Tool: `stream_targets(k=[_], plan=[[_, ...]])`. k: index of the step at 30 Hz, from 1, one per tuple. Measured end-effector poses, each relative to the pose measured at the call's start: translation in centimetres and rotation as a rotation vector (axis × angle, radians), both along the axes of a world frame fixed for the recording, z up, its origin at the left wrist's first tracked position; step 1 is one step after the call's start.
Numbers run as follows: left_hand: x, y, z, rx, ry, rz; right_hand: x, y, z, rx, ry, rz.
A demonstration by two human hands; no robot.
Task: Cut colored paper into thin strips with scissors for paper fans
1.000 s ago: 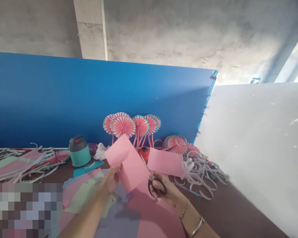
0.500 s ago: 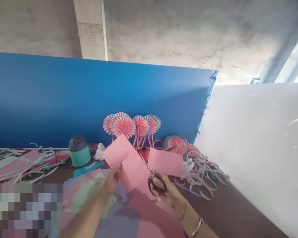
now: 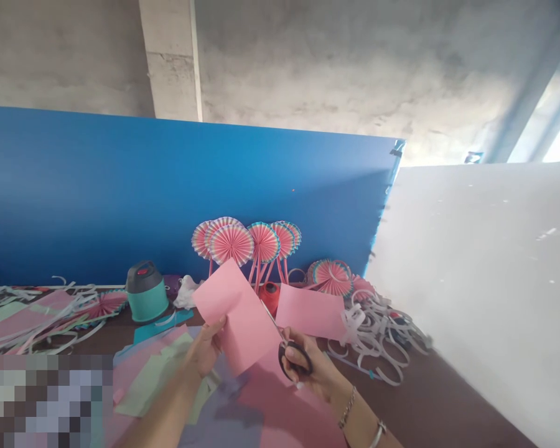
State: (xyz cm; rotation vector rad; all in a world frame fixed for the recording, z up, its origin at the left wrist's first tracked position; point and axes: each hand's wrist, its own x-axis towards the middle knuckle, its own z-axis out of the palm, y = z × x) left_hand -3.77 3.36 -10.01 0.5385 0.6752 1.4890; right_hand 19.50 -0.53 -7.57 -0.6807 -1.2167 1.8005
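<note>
My left hand (image 3: pixel 208 348) pinches the lower left edge of a pink paper sheet (image 3: pixel 242 320), held up and tilted above the table. My right hand (image 3: pixel 315 364) grips black-handled scissors (image 3: pixel 295 361), fingers through the loops. The scissor blades lie along the sheet's right edge, pointing up and left; I cannot tell whether they are cutting into it. Beneath both hands lie overlapping sheets of pink, green and lavender paper (image 3: pixel 224 417). Another pink sheet (image 3: pixel 310 311) lies just beyond the scissors.
Pleated pink paper fans (image 3: pixel 232 244) stand against a blue panel (image 3: pixel 121 186). White paper strips (image 3: pixel 382 342) curl in a heap at the right, and more strips (image 3: pixel 70 317) lie left. A teal and grey container (image 3: pixel 147 295) and a red object (image 3: pixel 269 297) stand behind the paper.
The scissors' blades have come closer to the sheet's right edge and look more closed. Both hands keep their hold. The whole view has shifted slightly.
</note>
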Motion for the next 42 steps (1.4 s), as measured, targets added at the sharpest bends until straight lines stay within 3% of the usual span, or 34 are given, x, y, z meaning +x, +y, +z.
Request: stream_targets(k=[7,12,19,42], plan=[[0.5,-0.3,0.0,0.021,0.063,-0.101,-0.2,-0.2,0.2,-0.003,0.029,-0.022],[0.7,-0.1,-0.3,0.009,0.086,-0.076,-0.4,-0.7,0.9,-0.003,0.083,-0.080],[0.9,-0.3,0.0,-0.008,0.071,-0.047,-0.9,-0.7,0.4,-0.040,0.101,-0.185],[0.8,-0.4,-0.1,-0.024,0.031,-0.043,-0.8,-0.7,0.4,-0.056,0.128,-0.142]])
